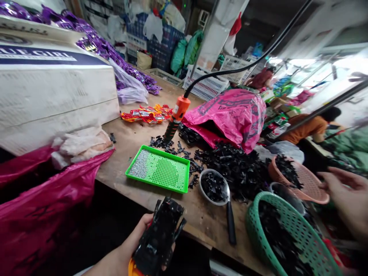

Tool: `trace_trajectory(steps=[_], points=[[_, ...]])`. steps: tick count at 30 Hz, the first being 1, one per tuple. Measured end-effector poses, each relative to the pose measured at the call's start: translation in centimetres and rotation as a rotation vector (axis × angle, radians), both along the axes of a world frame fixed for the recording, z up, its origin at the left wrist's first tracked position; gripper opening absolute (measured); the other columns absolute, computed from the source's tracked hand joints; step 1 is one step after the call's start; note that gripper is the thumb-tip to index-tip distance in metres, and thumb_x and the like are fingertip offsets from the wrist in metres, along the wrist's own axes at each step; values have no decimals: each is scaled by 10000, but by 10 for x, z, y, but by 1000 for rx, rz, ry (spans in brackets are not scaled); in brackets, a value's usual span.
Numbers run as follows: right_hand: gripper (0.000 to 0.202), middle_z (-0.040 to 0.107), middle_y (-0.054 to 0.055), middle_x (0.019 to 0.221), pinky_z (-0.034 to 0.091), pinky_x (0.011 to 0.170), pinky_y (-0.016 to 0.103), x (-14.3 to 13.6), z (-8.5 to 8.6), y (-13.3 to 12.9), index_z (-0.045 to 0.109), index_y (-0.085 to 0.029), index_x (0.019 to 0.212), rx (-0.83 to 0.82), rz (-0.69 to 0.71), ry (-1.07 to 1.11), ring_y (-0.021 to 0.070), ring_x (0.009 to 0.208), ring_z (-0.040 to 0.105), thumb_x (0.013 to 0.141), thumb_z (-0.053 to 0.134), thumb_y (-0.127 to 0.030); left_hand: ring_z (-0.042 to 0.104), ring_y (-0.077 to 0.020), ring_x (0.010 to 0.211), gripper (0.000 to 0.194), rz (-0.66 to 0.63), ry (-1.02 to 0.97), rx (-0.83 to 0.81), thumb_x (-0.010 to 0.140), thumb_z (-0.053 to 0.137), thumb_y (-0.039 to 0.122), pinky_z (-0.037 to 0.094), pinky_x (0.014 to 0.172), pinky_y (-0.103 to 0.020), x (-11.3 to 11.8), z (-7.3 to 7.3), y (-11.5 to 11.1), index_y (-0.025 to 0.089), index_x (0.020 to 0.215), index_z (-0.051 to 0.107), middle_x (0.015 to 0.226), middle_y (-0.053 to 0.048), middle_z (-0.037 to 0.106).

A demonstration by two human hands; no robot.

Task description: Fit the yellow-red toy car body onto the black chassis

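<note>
Daylight floods in from 2 o'clock, blowing out the windows (330,65) to glare; the wooden bench (138,138) is evenly lit, under-bench space at 7 o'clock dark, the right hand (349,199) motion-blurred, edges wide-angle stretched.

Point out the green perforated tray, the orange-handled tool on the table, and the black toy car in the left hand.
Green perforated plastic tray (161,170): head view, on its dotted floor.
Orange-handled hanging tool (180,108): head view, on its orange grip.
Black plastic toy car (161,237): head view, on its underside, held in the left hand (126,255).
</note>
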State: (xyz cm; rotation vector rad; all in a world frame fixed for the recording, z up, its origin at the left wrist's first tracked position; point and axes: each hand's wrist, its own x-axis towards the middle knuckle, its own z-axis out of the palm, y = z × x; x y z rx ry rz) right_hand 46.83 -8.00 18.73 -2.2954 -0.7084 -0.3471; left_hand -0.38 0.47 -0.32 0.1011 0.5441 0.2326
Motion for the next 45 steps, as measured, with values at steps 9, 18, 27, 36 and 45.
trace_trajectory(steps=[9,18,27,36,45], points=[[269,774,89,1035,605,757,407,-261,-81,44,760,-292,1035,-169,790,594,273,897,731,840,696,-468,676,-185,684,614,5,-21,-72,995,341,493,502,677,-277,-35,4,11,17,912,721,824,-102,753],[442,723,50,961,517,671,263,-331,-113,97,709,-203,1171,-297,939,1226,167,826,652,816,765,-459,654,-193,570,567,-15,-119,13,891,522,580,527,554,-279,-53,-2,14,50,874,724,711,-101,709],[507,752,48,1033,509,705,253,-335,-116,98,743,-185,1120,-295,989,1395,151,829,661,713,882,-453,684,-215,610,655,-49,-38,41,873,548,663,551,602,-314,-62,-2,8,42,964,734,769,-132,750],[472,765,51,1143,504,940,320,-322,-124,73,746,-250,1182,-183,1184,1329,194,1017,690,767,855,-446,609,-160,668,424,68,54,287,887,632,546,526,641,-282,-63,3,-12,134,968,692,789,-51,694],[490,762,52,1132,488,936,296,-316,-143,53,752,-247,1173,-49,1269,1380,173,991,682,738,888,-426,562,-161,736,330,102,50,619,935,558,517,505,688,-291,-74,15,-34,189,927,595,826,-14,589]])
